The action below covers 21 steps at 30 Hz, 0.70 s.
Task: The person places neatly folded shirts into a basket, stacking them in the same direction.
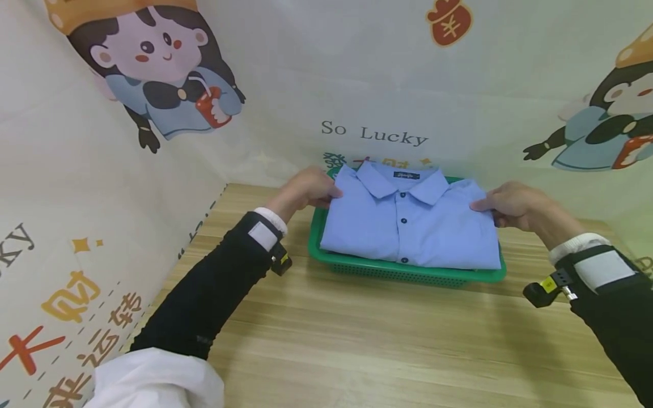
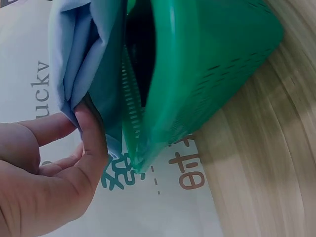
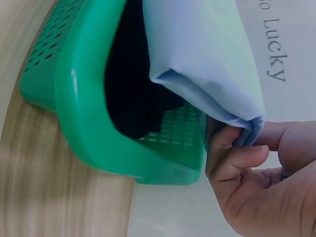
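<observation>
A folded light blue shirt point(image 1: 367, 226) with a collar and dark buttons lies face up over a green plastic basket point(image 1: 408, 273). My left hand point(image 1: 312, 190) pinches the shirt's left side near the shoulder, thumb on top. On the opposite side, my right hand point(image 1: 512, 207) pinches the other edge the same way. In the left wrist view, the left fingers point(image 2: 89, 133) curl under the folded layers beside the basket's rim. The right wrist view has the shirt's edge above the rim, with something dark, perhaps cloth point(image 3: 131, 84), inside the basket beneath it.
The basket stands on a light wooden table point(image 1: 388, 340) near its back edge. Behind and to the left hangs a pale printed cloth point(image 1: 285, 73) with cartoon figures and lettering. Wrist cameras point(image 1: 548, 288) are strapped over the black sleeves.
</observation>
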Motion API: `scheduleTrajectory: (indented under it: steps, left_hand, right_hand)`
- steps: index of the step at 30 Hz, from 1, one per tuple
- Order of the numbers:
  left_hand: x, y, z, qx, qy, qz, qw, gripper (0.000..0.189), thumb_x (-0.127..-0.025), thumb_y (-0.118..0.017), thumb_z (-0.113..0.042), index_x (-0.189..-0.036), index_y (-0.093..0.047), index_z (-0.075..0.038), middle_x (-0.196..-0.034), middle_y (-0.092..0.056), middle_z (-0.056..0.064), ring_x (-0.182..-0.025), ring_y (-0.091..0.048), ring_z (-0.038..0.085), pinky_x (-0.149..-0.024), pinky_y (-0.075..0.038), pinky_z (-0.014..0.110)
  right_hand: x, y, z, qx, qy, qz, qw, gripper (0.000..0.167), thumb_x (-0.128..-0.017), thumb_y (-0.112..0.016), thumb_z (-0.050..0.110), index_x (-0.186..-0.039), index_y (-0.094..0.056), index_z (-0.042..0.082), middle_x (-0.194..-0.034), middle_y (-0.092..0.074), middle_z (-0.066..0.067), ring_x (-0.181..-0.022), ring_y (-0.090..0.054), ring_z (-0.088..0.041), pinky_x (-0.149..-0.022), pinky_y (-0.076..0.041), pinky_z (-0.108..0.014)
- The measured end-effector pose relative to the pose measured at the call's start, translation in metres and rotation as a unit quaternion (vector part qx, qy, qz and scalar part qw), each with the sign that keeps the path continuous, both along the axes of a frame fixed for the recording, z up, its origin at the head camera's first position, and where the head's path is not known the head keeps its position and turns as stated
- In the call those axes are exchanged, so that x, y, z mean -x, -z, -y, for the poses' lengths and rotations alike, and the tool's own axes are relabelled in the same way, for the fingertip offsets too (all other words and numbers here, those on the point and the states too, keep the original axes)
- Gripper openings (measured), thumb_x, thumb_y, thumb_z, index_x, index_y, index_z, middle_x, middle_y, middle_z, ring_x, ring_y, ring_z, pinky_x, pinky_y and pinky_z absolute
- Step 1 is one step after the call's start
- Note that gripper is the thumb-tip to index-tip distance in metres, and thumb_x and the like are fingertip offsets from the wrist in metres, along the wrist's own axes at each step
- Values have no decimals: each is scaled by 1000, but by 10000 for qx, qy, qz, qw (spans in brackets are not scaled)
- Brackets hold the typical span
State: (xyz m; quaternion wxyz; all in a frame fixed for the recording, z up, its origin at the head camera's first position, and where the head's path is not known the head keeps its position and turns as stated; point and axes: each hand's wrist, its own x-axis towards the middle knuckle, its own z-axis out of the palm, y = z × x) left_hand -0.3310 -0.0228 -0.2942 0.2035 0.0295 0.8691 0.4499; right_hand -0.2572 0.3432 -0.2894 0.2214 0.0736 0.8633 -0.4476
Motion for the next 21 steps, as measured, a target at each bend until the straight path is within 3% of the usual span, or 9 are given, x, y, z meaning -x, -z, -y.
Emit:
scheduleTrajectory:
  steps: [6, 11, 15, 21]
  left_hand:
    - [1, 6, -4, 397, -38, -235, 9989, 25, -85, -67, -7, -68, -48, -9, -70, -53, 3, -63, -60, 15, -69, -56, 28]
    - [-1, 9, -4, 663, -57, -413, 9969, 10, -84, -68, -7, -82, -59, -2, -80, -63, 9, -66, -64, 18, -67, -56, 27]
    - [-4, 13, -5, 777, -13, -607, 9951, 13, -83, -68, -6, -77, -58, -1, -74, -60, 9, -67, -65, 20, -63, -57, 27]
    - [-6, 19, -8, 1109, -14, -927, 9895, 36, -82, -69, -7, -61, -41, -11, -58, -42, 0, -56, -57, 17, -56, -53, 25]
  right_hand:
    - [2, 7, 5, -333, -10, -124, 9994, 21, -95, -56, 20, -89, -52, 0, -59, -43, 5, -54, -44, -9, -53, -41, -23]
    - [5, 12, 11, -723, -31, -366, 9967, 30, -93, -58, 17, -68, -45, 9, -52, -40, 5, -48, -42, -9, -49, -38, -23]
    - [5, 15, 15, -1008, 0, -521, 9935, 33, -93, -58, 16, -65, -42, 10, -50, -40, 4, -47, -41, -9, -48, -37, -23]
    - [5, 18, 20, -1223, -79, -805, 9892, 27, -92, -58, 11, -69, -45, 5, -49, -37, 5, -45, -41, -8, -46, -36, -23]
